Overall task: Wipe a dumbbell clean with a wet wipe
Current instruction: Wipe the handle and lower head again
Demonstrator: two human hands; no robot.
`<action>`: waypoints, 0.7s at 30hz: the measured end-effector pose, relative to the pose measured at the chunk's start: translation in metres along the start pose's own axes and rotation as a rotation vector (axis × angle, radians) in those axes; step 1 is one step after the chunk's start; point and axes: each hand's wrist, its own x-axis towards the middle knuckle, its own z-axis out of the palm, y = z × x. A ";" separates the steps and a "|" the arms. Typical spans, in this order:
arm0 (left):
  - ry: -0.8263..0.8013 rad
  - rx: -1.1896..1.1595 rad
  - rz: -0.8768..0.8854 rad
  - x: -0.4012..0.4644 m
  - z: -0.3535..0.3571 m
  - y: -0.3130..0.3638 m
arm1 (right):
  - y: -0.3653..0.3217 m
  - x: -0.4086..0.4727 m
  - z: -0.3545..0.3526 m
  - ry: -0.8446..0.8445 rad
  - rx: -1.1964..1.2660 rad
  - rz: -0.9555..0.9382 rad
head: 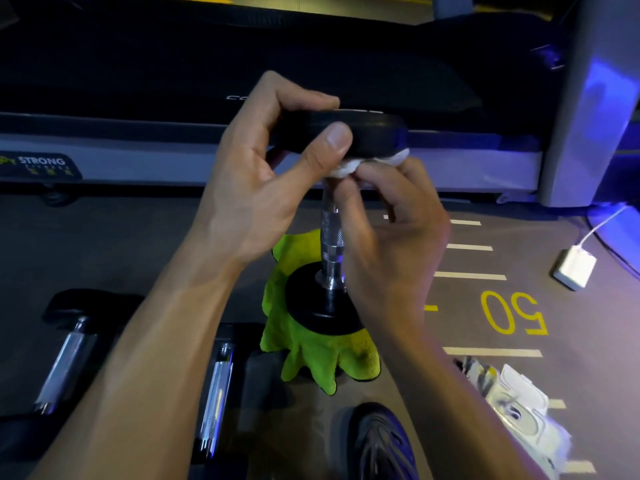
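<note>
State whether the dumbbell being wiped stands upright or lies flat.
Upright: the dumbbell stands on its lower plate on the green cloth, handle vertical.

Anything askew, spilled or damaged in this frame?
Nothing damaged or spilled. The dumbbell stands on end on a green cloth, steadied by the left hand while the right hand works the wet wipe under the top plate.

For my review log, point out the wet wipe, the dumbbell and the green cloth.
wet wipe (349, 167), head view, bunched white part under the top plate.
dumbbell (333, 233), head view, knurled metal handle.
green cloth (311, 362), head view, front folds on floor.
</note>
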 end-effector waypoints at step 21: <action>0.120 -0.165 -0.108 -0.004 -0.010 -0.005 | 0.042 -0.031 -0.050 -0.609 -0.183 0.193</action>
